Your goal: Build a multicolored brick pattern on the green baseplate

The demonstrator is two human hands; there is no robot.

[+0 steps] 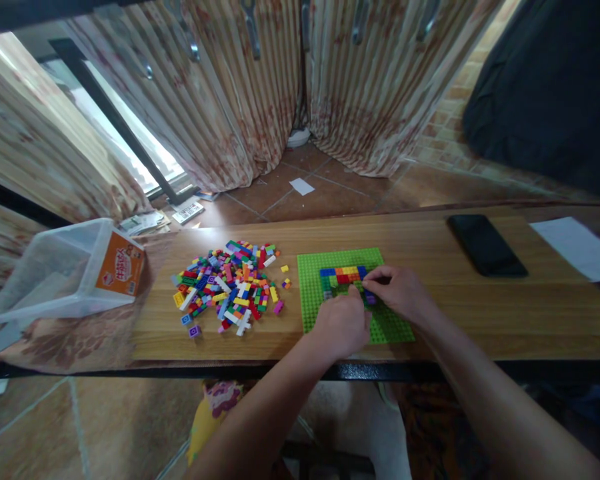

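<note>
A green studded baseplate [310, 267] lies on the wooden board, with a structure of coloured toy bricks [347, 274] built on it in blue, yellow, red, green and purple. My left hand [341, 323] is curled over the front of this structure, its index finger pointing at the bricks; whatever its fingers hold is hidden. From the right, my right hand [397, 290] pinches at the structure's right side, thumb and fingertips together by the blue and purple bricks. What sits between those fingertips is too small to make out. Left of the baseplate spreads a pile of loose toy bricks [230, 283].
At far left stands a clear plastic bin [80, 267] with an orange label. A black phone [487, 245] rests on the wooden board [435, 267] to the right, beside white paper [580, 247]. Curtains [260, 100] hang behind, over a tiled floor.
</note>
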